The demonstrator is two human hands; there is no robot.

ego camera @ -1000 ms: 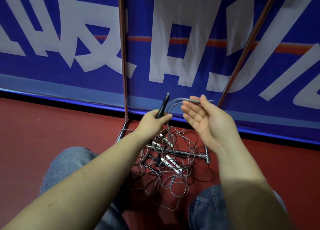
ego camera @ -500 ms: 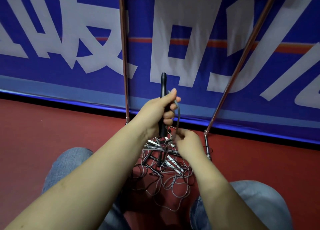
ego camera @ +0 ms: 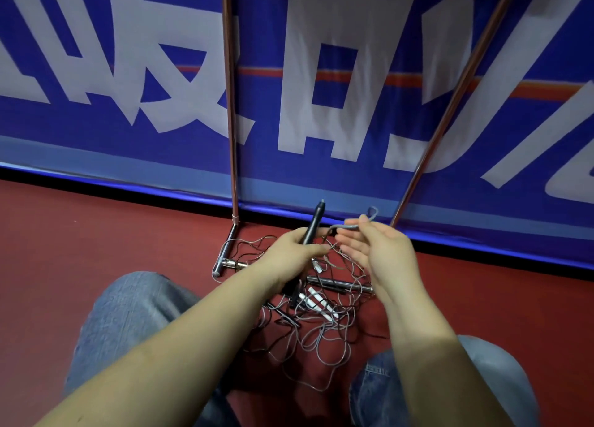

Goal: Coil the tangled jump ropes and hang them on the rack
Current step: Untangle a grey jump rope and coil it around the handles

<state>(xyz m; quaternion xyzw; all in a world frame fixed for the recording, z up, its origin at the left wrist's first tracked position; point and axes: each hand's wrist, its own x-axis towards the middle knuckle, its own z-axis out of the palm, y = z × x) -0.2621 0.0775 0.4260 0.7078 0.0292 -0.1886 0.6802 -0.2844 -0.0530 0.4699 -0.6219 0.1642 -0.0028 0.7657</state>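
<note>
My left hand grips a black jump rope handle, tilted up and to the right. Its grey rope runs from the handle across the top of my right hand and ends in a small loop above the fingertips. That hand is held palm-left with straight fingers. Below both hands a tangle of thin ropes with white handles lies on the red floor. The tangle lies over the rack's base bar. The rack's two poles rise against the banner.
A blue banner with large white characters stands close behind the rack. The right pole leans to the right. My knees in jeans flank the rope pile. Red floor spreads to the left and right.
My left hand has lowered and tilted the black handle. My right hand has risen from near the pile, opened, and now carries a length of grey rope beside the handle.
</note>
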